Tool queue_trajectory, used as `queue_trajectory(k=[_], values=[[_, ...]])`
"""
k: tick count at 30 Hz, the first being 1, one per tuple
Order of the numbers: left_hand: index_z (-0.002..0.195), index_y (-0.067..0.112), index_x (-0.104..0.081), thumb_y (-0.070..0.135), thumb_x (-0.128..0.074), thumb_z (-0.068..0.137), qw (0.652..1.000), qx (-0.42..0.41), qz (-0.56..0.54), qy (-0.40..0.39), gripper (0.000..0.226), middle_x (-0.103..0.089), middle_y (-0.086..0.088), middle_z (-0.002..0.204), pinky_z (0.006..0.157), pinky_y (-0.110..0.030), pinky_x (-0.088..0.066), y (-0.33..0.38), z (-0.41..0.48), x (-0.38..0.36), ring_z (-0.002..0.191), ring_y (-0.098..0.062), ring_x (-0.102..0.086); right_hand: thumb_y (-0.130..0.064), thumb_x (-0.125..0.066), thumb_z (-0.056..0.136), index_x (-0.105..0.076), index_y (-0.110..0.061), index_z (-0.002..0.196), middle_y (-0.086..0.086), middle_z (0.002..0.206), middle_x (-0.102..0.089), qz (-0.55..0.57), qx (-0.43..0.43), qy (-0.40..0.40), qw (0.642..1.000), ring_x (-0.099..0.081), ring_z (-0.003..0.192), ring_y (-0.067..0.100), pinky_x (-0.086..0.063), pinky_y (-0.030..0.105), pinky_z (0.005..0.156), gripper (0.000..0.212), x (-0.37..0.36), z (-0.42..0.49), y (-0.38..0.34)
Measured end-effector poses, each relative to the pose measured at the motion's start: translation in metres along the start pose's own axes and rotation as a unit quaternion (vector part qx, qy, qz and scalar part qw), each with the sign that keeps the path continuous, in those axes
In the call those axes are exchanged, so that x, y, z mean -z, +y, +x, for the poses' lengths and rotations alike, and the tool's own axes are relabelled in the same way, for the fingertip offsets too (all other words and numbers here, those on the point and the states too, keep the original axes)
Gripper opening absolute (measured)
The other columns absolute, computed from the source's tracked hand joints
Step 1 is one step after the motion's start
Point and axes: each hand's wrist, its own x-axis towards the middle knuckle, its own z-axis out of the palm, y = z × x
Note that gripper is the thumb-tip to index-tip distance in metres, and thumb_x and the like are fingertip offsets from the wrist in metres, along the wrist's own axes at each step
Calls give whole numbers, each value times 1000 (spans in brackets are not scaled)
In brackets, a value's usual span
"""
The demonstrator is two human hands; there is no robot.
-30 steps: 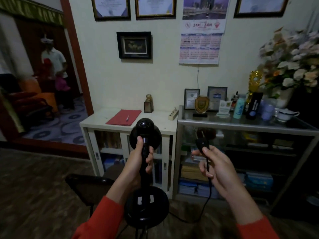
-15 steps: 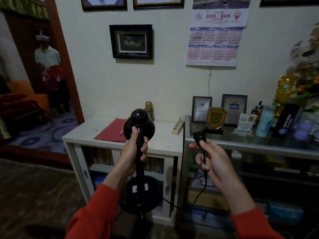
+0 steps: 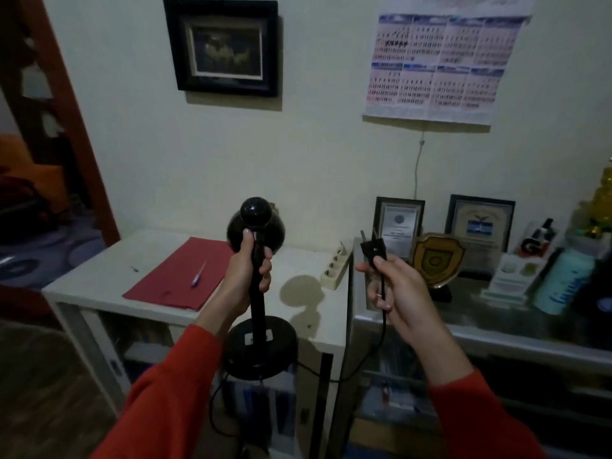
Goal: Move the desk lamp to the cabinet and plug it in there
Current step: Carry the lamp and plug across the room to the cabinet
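**One lamp, one plug, two busy hands**

The left hand is wrapped tight around the thin black neck of one desk lamp. The lamp stands upright in the air, its round head above the fingers and its round base below the wrist, at the front edge of the white cabinet.

The right hand pinches one black plug. Its two metal pins point up, above the thumb. One black cord hangs down from the plug, under the hand, and loops back to the lamp base.

Between the two hands, a little farther back, lies one white power strip on the cabinet top. Left of the left hand lies one red folder with one pen on it. Behind the right hand stand two framed papers and one shield plaque.
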Motion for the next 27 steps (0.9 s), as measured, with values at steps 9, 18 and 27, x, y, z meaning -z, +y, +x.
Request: queue_trajectory(k=[9,18,27], values=[[64,14,-53,63,-25,91,999,22,-10,-24,62,-39,7,38,31,-15,-27,-39,153,19,26,-11,-32,-13,-49,95,-57,-8,97,4,77,-72,-8,-20,17,1000,-48,39,10,-25,15,31,10,-4,144,27],[66,13,-52,60,-22,93,998,49,-14,-42,62,-39,6,38,30,-17,-27,-71,255,39,27,-11,-32,-10,-47,95,-59,-9,94,3,72,-71,-9,-37,53,998,-46,36,7,-25,15,31,12,-8,241,55],[68,12,-51,55,-22,95,996,62,-62,-24,59,-40,6,36,29,-16,-25,-104,292,46,27,-9,-31,-19,-45,96,-61,-13,93,6,83,-66,-51,-55,80,994,-47,39,6,-25,15,32,17,-2,278,76]])
